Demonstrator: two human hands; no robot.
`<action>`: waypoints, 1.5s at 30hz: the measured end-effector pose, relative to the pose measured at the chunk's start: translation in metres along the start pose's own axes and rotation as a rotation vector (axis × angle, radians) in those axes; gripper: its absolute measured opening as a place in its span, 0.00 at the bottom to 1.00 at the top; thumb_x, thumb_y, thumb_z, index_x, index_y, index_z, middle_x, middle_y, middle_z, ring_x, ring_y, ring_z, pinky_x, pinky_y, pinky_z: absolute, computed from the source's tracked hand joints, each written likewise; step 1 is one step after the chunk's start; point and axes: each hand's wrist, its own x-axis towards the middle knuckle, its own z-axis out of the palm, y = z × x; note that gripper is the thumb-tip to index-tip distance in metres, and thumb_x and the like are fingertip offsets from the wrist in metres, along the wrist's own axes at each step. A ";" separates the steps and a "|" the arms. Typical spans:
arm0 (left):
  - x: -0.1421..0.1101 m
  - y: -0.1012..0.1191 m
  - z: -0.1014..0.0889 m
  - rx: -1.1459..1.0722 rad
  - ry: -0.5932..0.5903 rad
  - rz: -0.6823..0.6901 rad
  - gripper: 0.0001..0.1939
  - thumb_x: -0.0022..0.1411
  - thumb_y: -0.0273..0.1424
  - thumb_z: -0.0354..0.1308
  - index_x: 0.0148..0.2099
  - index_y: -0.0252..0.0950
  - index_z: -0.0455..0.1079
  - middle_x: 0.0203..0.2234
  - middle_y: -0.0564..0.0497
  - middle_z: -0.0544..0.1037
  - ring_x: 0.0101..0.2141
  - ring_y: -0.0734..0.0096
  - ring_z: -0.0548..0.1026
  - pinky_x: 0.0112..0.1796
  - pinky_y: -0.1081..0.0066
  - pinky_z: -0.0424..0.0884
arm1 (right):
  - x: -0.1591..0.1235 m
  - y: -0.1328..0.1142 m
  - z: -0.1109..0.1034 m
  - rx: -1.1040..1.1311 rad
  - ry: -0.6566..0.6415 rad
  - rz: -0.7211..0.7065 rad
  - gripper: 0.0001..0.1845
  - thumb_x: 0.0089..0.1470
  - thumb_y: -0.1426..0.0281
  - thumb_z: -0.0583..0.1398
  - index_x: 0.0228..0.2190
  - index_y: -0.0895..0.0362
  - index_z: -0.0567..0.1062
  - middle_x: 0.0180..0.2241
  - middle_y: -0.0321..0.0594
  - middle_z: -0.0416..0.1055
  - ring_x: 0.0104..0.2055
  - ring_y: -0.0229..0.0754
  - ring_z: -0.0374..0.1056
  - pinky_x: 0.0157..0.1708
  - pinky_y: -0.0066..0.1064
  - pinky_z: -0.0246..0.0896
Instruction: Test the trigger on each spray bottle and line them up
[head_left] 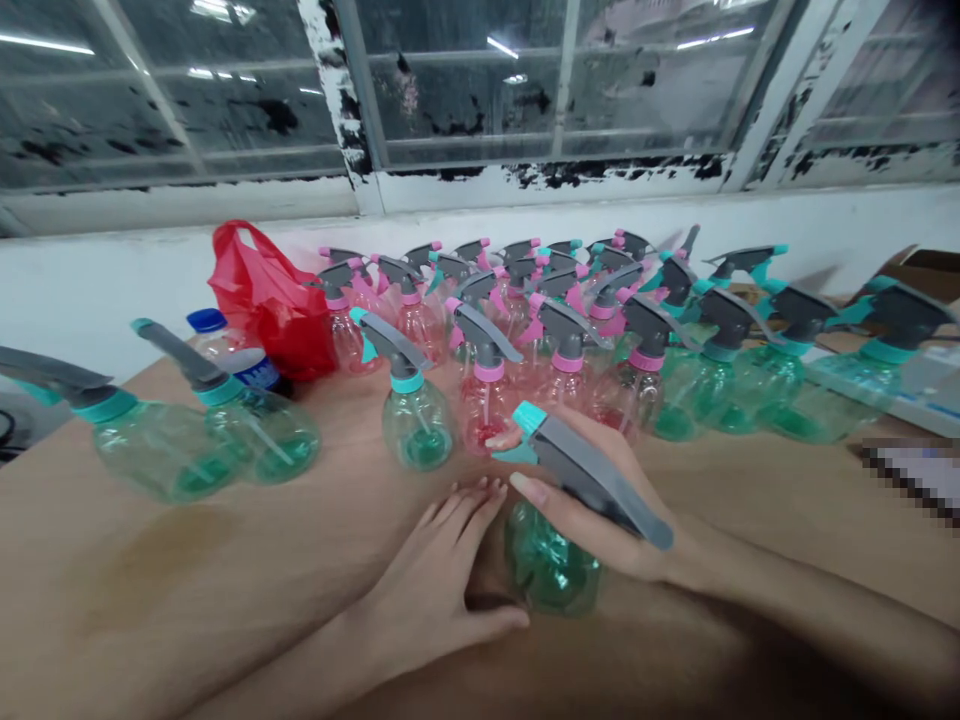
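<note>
- The right hand (611, 490) is wrapped around the neck of a green spray bottle (559, 565), just under its gray top. The bottle is near the person, with green water inside.
- The gray top's teal tip points between 10 and 11 o'clock. I cannot tell if the bottle's bottom touches the table (330, 520).
- The left hand (431, 565) is at 9 o'clock from that bottle, palm down. It is wide, with the thumb far from the fingers, and holds nothing. The thumb tip is right by the bottle, but I cannot tell if they touch.
- At 10 o'clock, one more green bottle (418, 425) stands upright near the hands.
- At 12 o'clock, lots of pink spray bottles (487, 400) stand close together.
- At 2 o'clock, more green bottles (720, 390) stand in a row.
- Between 9 and 10 o'clock, two green bottles (277, 440) are side by side.
- Behind those two sit a red bag (262, 300) and a bottle with a blue cap (206, 320).
- Windows (465, 90) are far back at 12 o'clock.
</note>
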 end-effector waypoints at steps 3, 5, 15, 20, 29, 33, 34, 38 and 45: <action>-0.004 -0.002 -0.001 0.057 -0.049 0.014 0.44 0.60 0.49 0.60 0.69 0.36 0.47 0.65 0.37 0.56 0.62 0.45 0.57 0.58 0.44 0.56 | 0.003 0.004 -0.010 -0.047 0.012 0.034 0.03 0.54 0.69 0.59 0.32 0.52 0.67 0.27 0.35 0.65 0.29 0.41 0.64 0.30 0.35 0.63; -0.007 -0.002 -0.003 0.082 -0.046 0.023 0.40 0.63 0.47 0.58 0.69 0.37 0.48 0.65 0.39 0.55 0.63 0.47 0.56 0.59 0.45 0.56 | 0.004 0.010 -0.014 -0.042 0.029 0.074 0.04 0.54 0.67 0.59 0.31 0.52 0.66 0.26 0.34 0.65 0.30 0.42 0.65 0.31 0.36 0.64; -0.013 -0.012 0.001 0.201 0.019 0.031 0.29 0.68 0.43 0.52 0.66 0.35 0.57 0.65 0.42 0.56 0.62 0.52 0.59 0.58 0.51 0.60 | 0.000 0.025 -0.007 0.089 0.091 0.071 0.09 0.55 0.66 0.61 0.40 0.51 0.71 0.31 0.35 0.68 0.30 0.39 0.67 0.38 0.35 0.69; -0.011 -0.009 0.002 0.252 0.012 0.033 0.29 0.70 0.43 0.51 0.66 0.34 0.57 0.65 0.42 0.57 0.62 0.54 0.58 0.58 0.52 0.59 | 0.000 0.027 -0.007 0.086 0.087 0.050 0.14 0.55 0.66 0.62 0.44 0.52 0.72 0.28 0.35 0.67 0.32 0.41 0.68 0.40 0.37 0.68; -0.010 -0.003 -0.003 0.250 -0.022 0.018 0.28 0.69 0.42 0.52 0.65 0.34 0.58 0.65 0.43 0.57 0.63 0.55 0.56 0.59 0.53 0.57 | 0.001 0.027 -0.007 0.128 0.054 0.029 0.13 0.56 0.65 0.61 0.44 0.51 0.71 0.37 0.37 0.72 0.30 0.38 0.69 0.40 0.37 0.68; -0.010 -0.003 -0.002 0.259 -0.025 0.023 0.28 0.69 0.42 0.52 0.65 0.33 0.58 0.65 0.42 0.56 0.63 0.54 0.56 0.59 0.52 0.57 | -0.002 0.029 -0.008 0.133 0.082 0.039 0.16 0.55 0.64 0.62 0.45 0.50 0.69 0.44 0.41 0.72 0.44 0.46 0.71 0.41 0.40 0.69; -0.010 -0.004 -0.002 0.261 -0.028 0.026 0.28 0.69 0.42 0.52 0.65 0.33 0.58 0.65 0.42 0.56 0.63 0.54 0.56 0.59 0.52 0.57 | -0.002 0.029 -0.008 0.133 0.084 0.038 0.16 0.55 0.64 0.62 0.45 0.51 0.69 0.46 0.42 0.72 0.46 0.47 0.71 0.41 0.40 0.70; -0.009 -0.004 -0.002 0.260 -0.034 0.028 0.28 0.69 0.42 0.52 0.66 0.32 0.57 0.65 0.42 0.57 0.63 0.54 0.56 0.59 0.52 0.58 | 0.000 0.027 -0.008 0.096 0.077 0.027 0.14 0.55 0.64 0.62 0.44 0.53 0.72 0.45 0.44 0.73 0.48 0.50 0.70 0.41 0.41 0.69; -0.009 -0.004 -0.003 0.260 -0.031 0.027 0.29 0.69 0.42 0.52 0.66 0.32 0.57 0.65 0.41 0.58 0.63 0.53 0.58 0.58 0.51 0.59 | 0.001 0.023 -0.009 0.066 0.066 -0.013 0.09 0.56 0.66 0.61 0.40 0.53 0.72 0.35 0.36 0.72 0.34 0.38 0.70 0.35 0.32 0.66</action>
